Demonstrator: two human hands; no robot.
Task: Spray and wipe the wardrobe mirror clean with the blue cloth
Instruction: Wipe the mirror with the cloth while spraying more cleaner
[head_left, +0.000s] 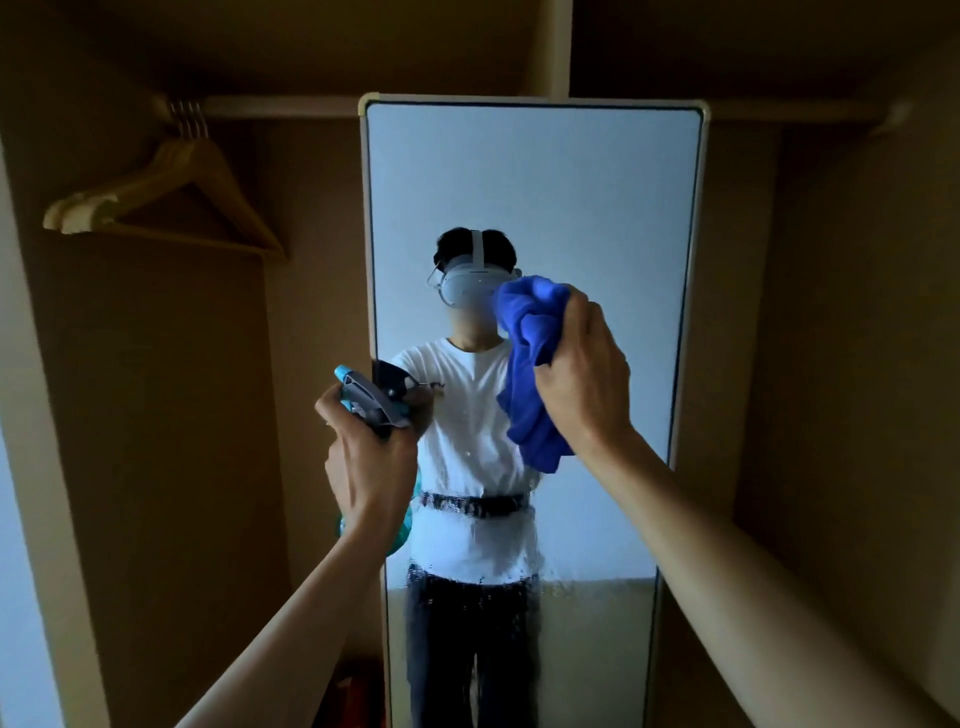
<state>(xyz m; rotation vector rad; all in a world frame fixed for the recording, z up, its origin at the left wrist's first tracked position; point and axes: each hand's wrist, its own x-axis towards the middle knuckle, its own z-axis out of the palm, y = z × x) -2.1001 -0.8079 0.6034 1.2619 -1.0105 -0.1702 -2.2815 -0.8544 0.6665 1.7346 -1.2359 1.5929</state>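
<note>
A tall wardrobe mirror (535, 171) with a pale frame stands upright in front of me; its lower half is wet with spray droplets and streaks. My right hand (582, 374) grips a bunched blue cloth (530, 364) and holds it against the glass at about mid-height. My left hand (369, 462) grips a spray bottle (371, 397) with a blue and grey trigger head, held by the mirror's left edge, nozzle toward the glass. The teal bottle body shows below my wrist. The glass reflects a person in a white shirt.
The mirror stands inside a brown wooden wardrobe. Wooden hangers (166, 202) hang from a rail (280, 106) at the upper left. A vertical divider (558, 47) rises above the mirror. Something reddish (358, 691) sits low on the wardrobe floor, left of the mirror.
</note>
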